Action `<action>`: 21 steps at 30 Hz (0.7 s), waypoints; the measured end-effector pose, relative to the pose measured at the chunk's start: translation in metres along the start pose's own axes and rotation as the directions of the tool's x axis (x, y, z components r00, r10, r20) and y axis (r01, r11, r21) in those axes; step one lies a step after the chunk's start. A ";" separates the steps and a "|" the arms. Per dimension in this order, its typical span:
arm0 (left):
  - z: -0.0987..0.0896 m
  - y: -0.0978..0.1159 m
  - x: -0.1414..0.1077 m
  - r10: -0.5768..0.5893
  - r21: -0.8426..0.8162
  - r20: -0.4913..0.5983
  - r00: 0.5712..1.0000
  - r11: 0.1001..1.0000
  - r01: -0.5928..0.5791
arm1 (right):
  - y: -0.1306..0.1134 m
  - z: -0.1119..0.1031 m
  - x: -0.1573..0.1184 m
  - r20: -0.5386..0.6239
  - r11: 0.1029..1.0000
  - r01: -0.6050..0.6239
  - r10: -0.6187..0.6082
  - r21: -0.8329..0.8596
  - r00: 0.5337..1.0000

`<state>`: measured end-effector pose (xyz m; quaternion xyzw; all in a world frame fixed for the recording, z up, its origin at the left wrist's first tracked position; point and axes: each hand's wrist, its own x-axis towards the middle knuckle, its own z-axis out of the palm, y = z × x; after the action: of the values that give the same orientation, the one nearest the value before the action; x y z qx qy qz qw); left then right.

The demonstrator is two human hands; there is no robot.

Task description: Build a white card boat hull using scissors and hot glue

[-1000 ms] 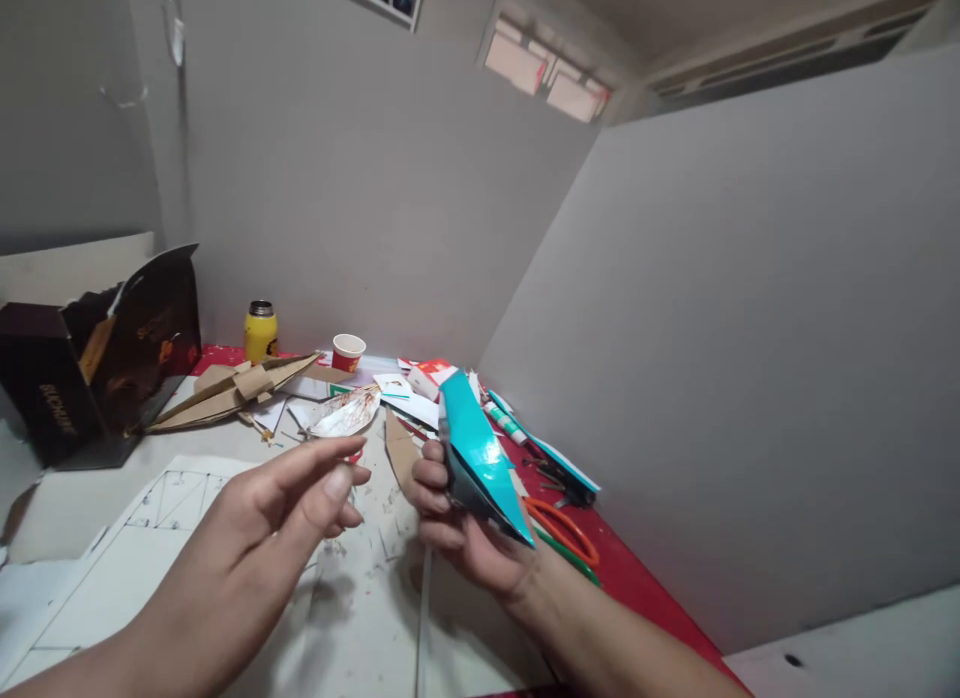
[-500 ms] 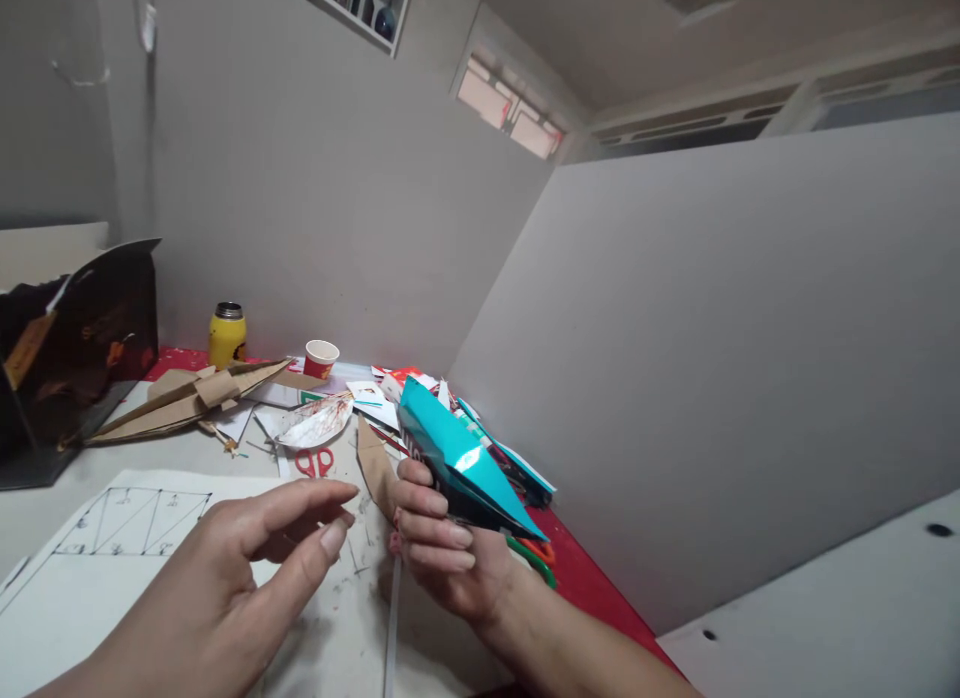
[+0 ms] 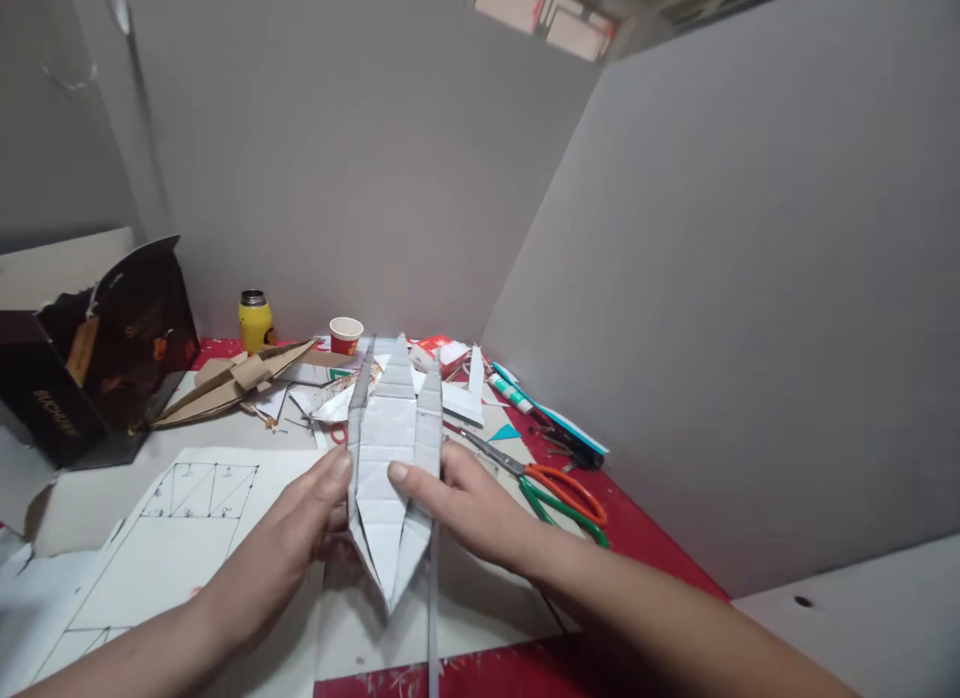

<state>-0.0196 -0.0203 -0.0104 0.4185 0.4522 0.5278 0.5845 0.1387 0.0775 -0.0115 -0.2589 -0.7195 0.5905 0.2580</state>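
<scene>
A long folded card boat shape (image 3: 388,448), white and creased on its upper side, is held up in the middle of the view with one pointed end towards me. On its left side my left hand (image 3: 307,513) is closed, thumb at the edge and fingers underneath, partly hidden. My right hand (image 3: 469,498) grips the right side, with its thumb pressed on the white inner face and the other fingers mostly out of sight. Scissors (image 3: 536,470) with orange and green handles lie open just right of my right hand. A small teal scrap (image 3: 505,433) is near their blades.
A sheet with drawn triangles (image 3: 202,568) lies at left. Behind it are a brown cardboard boat shape (image 3: 240,383), a dark box (image 3: 120,358), a yellow bottle (image 3: 256,323) and a paper cup (image 3: 346,334). A glue tube (image 3: 510,388) lies at right; grey walls enclose the table.
The card piece has turned from its teal outer side to its white inner side and moved to the centre. My left hand, empty before, now grips it too. The scissors are uncovered.
</scene>
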 end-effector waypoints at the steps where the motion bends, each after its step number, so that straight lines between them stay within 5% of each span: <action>1: -0.001 0.000 0.001 -0.005 0.022 0.032 0.999 1.000 0.005 | -0.001 -0.001 0.001 0.010 0.997 0.011 -0.010 -0.075 1.000; 6: -0.005 0.000 0.011 -0.022 0.086 -0.057 0.998 0.996 0.027 | -0.001 -0.002 0.003 0.097 0.952 0.038 -0.009 -0.303 0.995; 12: -0.011 -0.001 0.015 0.015 -0.009 -0.231 0.973 1.000 -0.017 | 0.003 -0.001 0.002 0.267 0.956 0.072 0.006 -0.284 0.964; 21: -0.014 -0.004 0.010 0.019 0.020 -0.319 0.947 1.000 -0.014 | -0.002 -0.003 -0.005 0.326 0.964 0.047 0.043 -0.263 0.944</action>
<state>-0.0318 -0.0103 -0.0187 0.3365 0.5420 0.5894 0.4955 0.1447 0.0756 -0.0090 -0.1884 -0.8258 0.5226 0.0975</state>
